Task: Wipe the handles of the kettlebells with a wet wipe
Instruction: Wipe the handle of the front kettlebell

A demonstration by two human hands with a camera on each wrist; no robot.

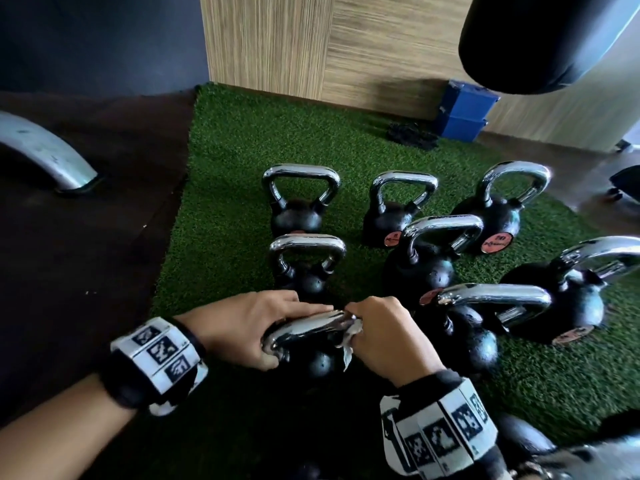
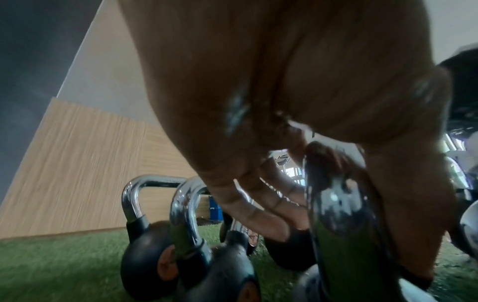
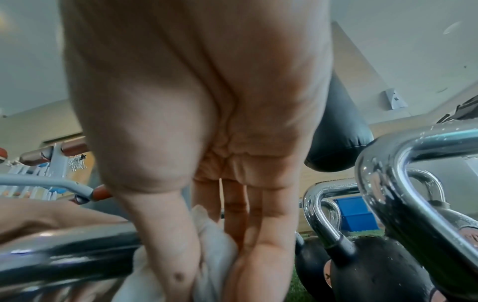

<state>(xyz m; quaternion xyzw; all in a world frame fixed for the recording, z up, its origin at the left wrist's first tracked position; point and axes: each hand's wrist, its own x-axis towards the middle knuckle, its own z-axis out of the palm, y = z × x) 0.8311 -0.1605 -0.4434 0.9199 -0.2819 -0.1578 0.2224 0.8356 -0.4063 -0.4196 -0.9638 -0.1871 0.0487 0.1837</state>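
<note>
Nearest kettlebell (image 1: 317, 362) stands on the green artificial turf (image 1: 225, 161) at 6 o'clock of the head view, black body, chrome handle (image 1: 308, 329) running left to right. Left hand (image 1: 242, 332) is clamped on the left end of that handle, fingers over the top and thumb beneath; the left wrist view shows the chrome bar (image 2: 346, 224) passing between thumb and fingers. Right hand (image 1: 384, 336) is clamped on the right end of the same handle with a white wet wipe (image 1: 348, 348) bunched between palm and metal, one corner hanging below. In the right wrist view the wipe (image 3: 214, 253) sits between thumb and fingers, against the bar (image 3: 64, 251). The two hands lie almost touching at the handle's middle. Both wrists carry bands with black-and-white markers.

Seven further kettlebells stand on the turf from 12 to 3 o'clock of the held one: a small one (image 1: 306, 268) directly behind it, another (image 1: 298, 199) behind that, the rest grouped to the right. Water droplets are visible on the neighbouring chrome handles in the right wrist view.

Surroundings: blue boxes (image 1: 464, 110) against the wood-panel wall at 1 o'clock, a black punching bag (image 1: 540, 39) hanging at upper right, a grey metal frame foot (image 1: 45, 154) on dark flooring at 10 o'clock
</note>
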